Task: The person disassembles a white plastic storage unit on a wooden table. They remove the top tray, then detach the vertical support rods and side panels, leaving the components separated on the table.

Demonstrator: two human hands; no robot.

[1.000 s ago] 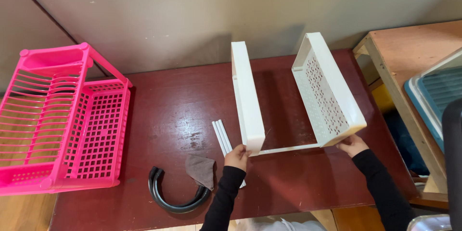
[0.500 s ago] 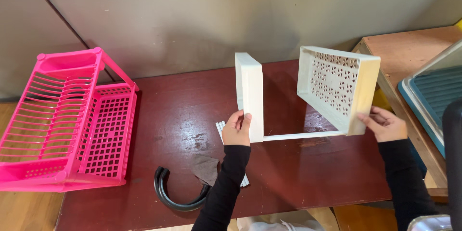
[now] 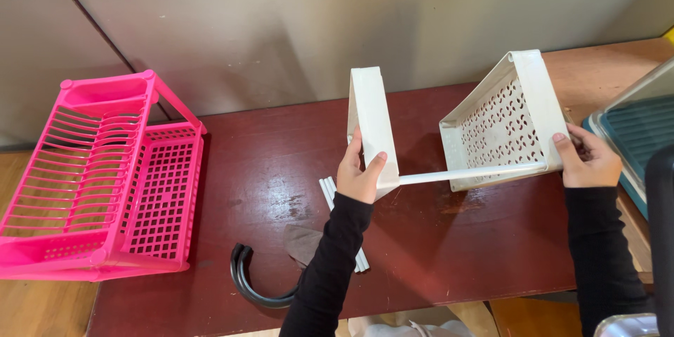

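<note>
Two cream plastic trays joined by a white rod (image 3: pixel 470 173) are lifted above a dark red table (image 3: pixel 260 168). My left hand (image 3: pixel 359 172) grips the left tray (image 3: pixel 372 123), which stands on edge. My right hand (image 3: pixel 588 158) holds the perforated right tray (image 3: pixel 502 123) by its outer wall, tilted with its open side facing left. Loose white rods (image 3: pixel 328 193) lie on the table under my left forearm.
A pink dish rack (image 3: pixel 98 175) overhangs the table's left end. Black curved tubes (image 3: pixel 253 288) and a grey cloth (image 3: pixel 303 242) lie near the front edge. A wooden stand (image 3: pixel 618 63) with a teal tray (image 3: pixel 642 133) is to the right. A wall runs behind.
Both hands have raised the joined trays off the table and turned them. My left hand moved up the left tray, and my right hand shifted to the right tray's outer wall.
</note>
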